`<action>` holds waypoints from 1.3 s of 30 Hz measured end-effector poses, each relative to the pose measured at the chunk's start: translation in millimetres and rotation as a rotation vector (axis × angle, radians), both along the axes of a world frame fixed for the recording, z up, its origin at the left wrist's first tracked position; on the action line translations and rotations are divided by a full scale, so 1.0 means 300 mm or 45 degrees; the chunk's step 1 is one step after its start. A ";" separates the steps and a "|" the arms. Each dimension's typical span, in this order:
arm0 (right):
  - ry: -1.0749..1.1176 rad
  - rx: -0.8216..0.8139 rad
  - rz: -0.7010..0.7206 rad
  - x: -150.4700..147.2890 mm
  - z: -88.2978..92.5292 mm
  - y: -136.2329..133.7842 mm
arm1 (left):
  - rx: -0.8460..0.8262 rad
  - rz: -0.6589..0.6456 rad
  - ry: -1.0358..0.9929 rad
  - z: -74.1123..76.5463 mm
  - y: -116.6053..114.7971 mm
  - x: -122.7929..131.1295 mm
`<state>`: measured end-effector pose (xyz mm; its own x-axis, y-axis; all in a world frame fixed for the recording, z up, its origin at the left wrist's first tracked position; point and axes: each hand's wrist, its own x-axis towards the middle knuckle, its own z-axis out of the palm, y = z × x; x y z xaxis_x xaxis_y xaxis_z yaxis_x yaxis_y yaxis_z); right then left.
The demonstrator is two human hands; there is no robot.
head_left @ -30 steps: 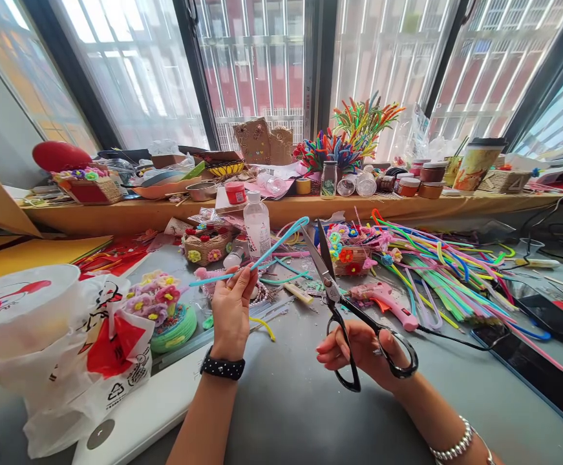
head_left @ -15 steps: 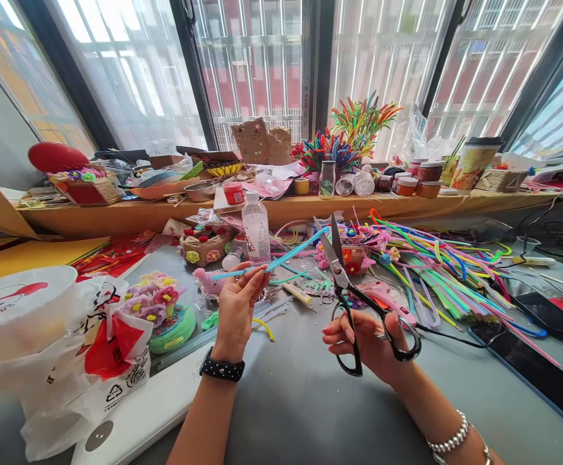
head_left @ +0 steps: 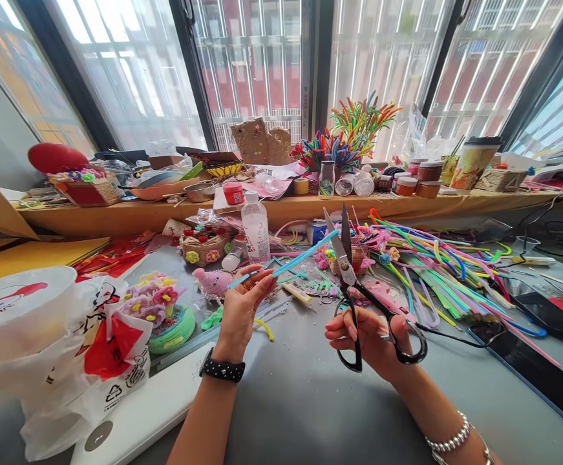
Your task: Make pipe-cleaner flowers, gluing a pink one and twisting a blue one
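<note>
My left hand (head_left: pixel 240 309) pinches a folded light blue pipe cleaner (head_left: pixel 288 263) between thumb and fingers, holding it out to the right. My right hand (head_left: pixel 371 339) grips black-handled scissors (head_left: pixel 353 284), blades pointing up and nearly closed. The pipe cleaner's far end meets the blades near their base. A black watch is on my left wrist, a silver bracelet on my right. Both hands hover above the grey table (head_left: pixel 300 400).
A heap of coloured pipe cleaners (head_left: pixel 436 265) lies right of the scissors, a pink glue gun (head_left: pixel 382 294) under them. A clear bottle (head_left: pixel 256 226), small flower baskets (head_left: pixel 205 244), a plastic bag (head_left: pixel 68 361) at left, and a cluttered windowsill (head_left: pixel 310 203) surround the space.
The scissor blades have closed from wide open to nearly shut. The pipe cleaner's looped far end is gone; the strip now ends at the blades. My left hand shifted slightly right.
</note>
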<state>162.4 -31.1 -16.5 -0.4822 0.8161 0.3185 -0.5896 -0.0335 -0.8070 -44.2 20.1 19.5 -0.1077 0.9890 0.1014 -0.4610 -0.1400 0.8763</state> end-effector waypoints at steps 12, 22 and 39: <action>-0.073 0.071 -0.083 -0.007 0.009 -0.003 | -0.090 -0.101 0.131 -0.002 -0.011 -0.001; -0.100 0.101 -0.134 -0.004 0.012 -0.002 | -0.120 -0.215 0.250 0.005 -0.023 0.007; 0.035 0.091 -0.243 -0.002 -0.011 0.006 | -0.161 -0.162 0.277 0.008 -0.026 0.013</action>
